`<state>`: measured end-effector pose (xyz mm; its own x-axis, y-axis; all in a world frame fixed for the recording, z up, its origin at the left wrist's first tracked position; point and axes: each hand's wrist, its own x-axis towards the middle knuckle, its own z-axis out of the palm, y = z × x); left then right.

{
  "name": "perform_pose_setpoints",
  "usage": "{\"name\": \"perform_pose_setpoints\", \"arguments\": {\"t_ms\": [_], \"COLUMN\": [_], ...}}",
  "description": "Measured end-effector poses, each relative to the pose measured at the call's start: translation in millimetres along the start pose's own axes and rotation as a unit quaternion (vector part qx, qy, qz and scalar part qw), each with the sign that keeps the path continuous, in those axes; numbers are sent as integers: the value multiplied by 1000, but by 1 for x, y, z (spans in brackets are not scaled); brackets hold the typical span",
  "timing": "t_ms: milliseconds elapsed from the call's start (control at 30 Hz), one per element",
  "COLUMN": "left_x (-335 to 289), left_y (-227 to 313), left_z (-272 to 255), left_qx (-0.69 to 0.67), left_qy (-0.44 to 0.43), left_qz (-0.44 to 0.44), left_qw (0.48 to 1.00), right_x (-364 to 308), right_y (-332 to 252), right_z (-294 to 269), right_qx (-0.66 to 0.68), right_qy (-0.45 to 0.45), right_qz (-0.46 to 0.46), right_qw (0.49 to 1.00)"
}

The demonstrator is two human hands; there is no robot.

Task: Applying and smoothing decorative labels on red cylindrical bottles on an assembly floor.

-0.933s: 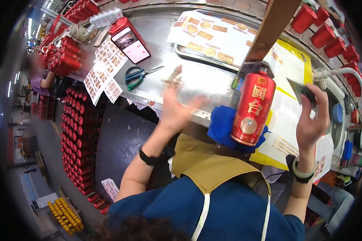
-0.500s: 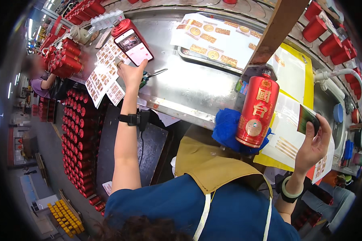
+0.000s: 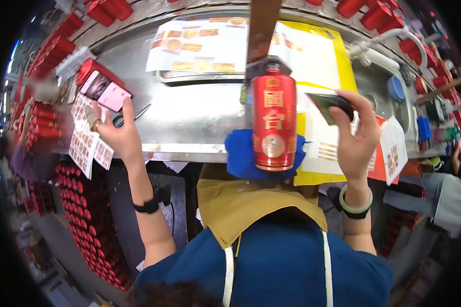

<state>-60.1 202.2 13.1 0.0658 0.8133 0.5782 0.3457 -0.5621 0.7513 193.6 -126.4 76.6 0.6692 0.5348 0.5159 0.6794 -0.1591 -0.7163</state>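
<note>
My left hand [image 3: 119,134] is open, fingers spread, beside a phone [image 3: 105,90] with a lit screen. A pale cover sits on one of its fingertips. The phone leans on a red bottle lying behind it. In my right hand [image 3: 359,134] is a thin, dark-green flat scraper-like piece [image 3: 323,106] with a rounded black edge, pinched between thumb and fingers. Left of that hand, a red bottle [image 3: 274,115] with gold lettering and a round gold emblem rests on a blue cloth [image 3: 238,152], its neck toward a post [image 3: 263,30]. Neither hand touches the bottle.
Printed sticker sheets [image 3: 82,146] lie by my left hand, with scissors [image 3: 138,115] nearby. A gold-label sheet [image 3: 200,48] covers a metal tray. At right are yellow-edged sheets [image 3: 343,56], a tap [image 3: 363,47] and a blue bowl [image 3: 395,87]. Red bottles stand stacked at lower left [image 3: 87,220].
My view has turned, so the bottle now appears nearer the middle. My left hand's fingers are spread wider near the phone. My right hand, still holding the flat piece, is closer to the bottle.
</note>
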Motion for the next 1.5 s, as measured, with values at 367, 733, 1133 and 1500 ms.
{"name": "perform_pose_setpoints", "arguments": {"t_ms": [367, 733, 1133, 1500], "left_x": [-92, -126, -98, 11], "left_y": [69, 90, 59, -105], "left_z": [36, 30, 24, -5], "left_qx": [-176, -325, -184, 160], "left_qy": [-228, -478, -254, 61], "left_qz": [-85, -83, -31, -86], "left_qw": [954, 811, 949, 982], "right_x": [43, 64, 57, 25], "right_y": [16, 10, -17, -51], "right_z": [31, 40, 35, 2], "right_qx": [-182, -158, -221, 21], "right_qy": [-12, -79, -112, -154], "right_qz": [-235, -325, -324, -91], "right_qw": [955, 929, 913, 984]}}
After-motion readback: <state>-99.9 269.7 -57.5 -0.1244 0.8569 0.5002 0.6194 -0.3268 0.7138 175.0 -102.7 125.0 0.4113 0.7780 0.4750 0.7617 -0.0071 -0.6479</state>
